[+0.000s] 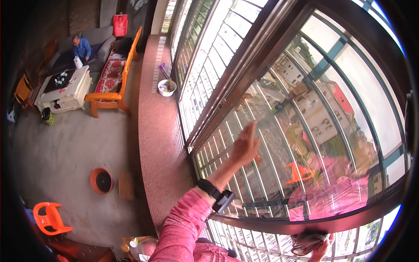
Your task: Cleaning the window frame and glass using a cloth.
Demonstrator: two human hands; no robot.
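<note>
My left hand [245, 145], with a dark watch-like device strapped at the wrist, reaches up to the glass pane [314, 131] of a brown-framed window sash. Its fingers are extended and nothing shows in it; whether it touches the glass cannot be told. At the bottom right, beyond the lower rail of the sash, my right hand [323, 249] grips a bunched dark cloth [307, 243]. Part of that hand is cut off by the picture's edge. The pane reflects a pink top and an orange plastic chair. Metal bars stand outside the window.
Along the window runs a reddish stone ledge [157, 131] holding a white basin [167, 87] with items inside. On the floor are a red bucket [101, 180] and an orange chair [50, 218]. A person in blue [81, 48] sits on a grey sofa near a wooden bench [126, 75] and a low table [77, 86].
</note>
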